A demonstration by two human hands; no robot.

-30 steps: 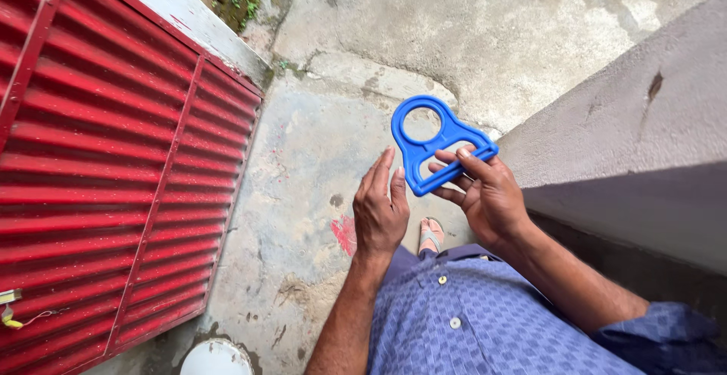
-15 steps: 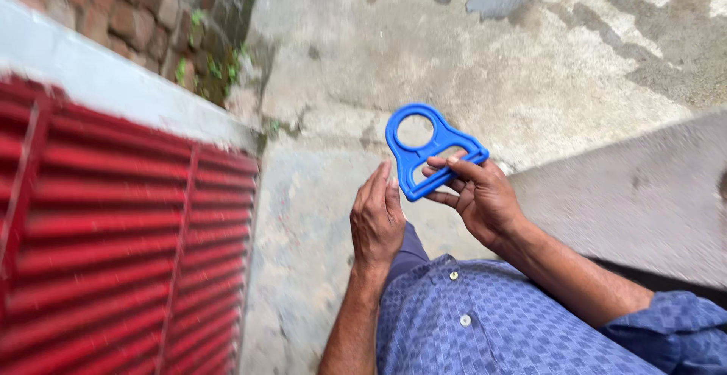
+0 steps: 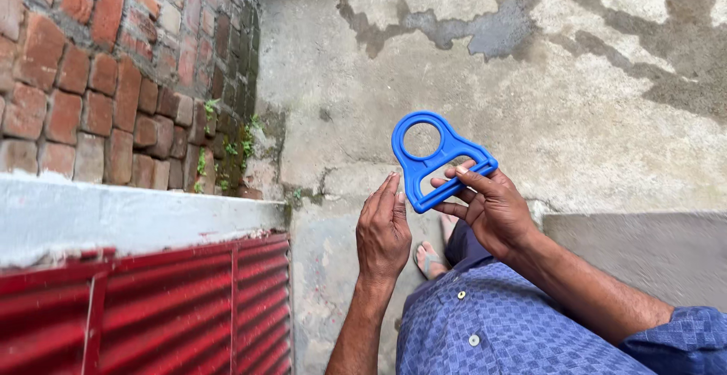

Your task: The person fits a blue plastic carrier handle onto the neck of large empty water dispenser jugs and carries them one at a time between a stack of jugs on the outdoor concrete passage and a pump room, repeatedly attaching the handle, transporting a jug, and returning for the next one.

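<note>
Right hand [image 3: 492, 212] fingers are clamped on the lower bar of a blue plastic handle with a round ring at its top [image 3: 433, 158], which is held up in the air at the centre of the frame, tilted toward the upper left. Left hand [image 3: 384, 231] is seen just beside the handle's lower left corner, flat and unclenched, with fingers together and pointing up; whether the fingertips touch the plastic cannot be told. Below the hands, a blue checked buttoned shirt [image 3: 500, 329] and a foot in a sandal [image 3: 430, 258] are seen over a cracked, damp concrete floor [image 3: 591, 102]. A red brick wall [image 3: 113, 80] fills the upper left, and a red corrugated metal shutter [image 3: 151, 314] the lower left.
</note>
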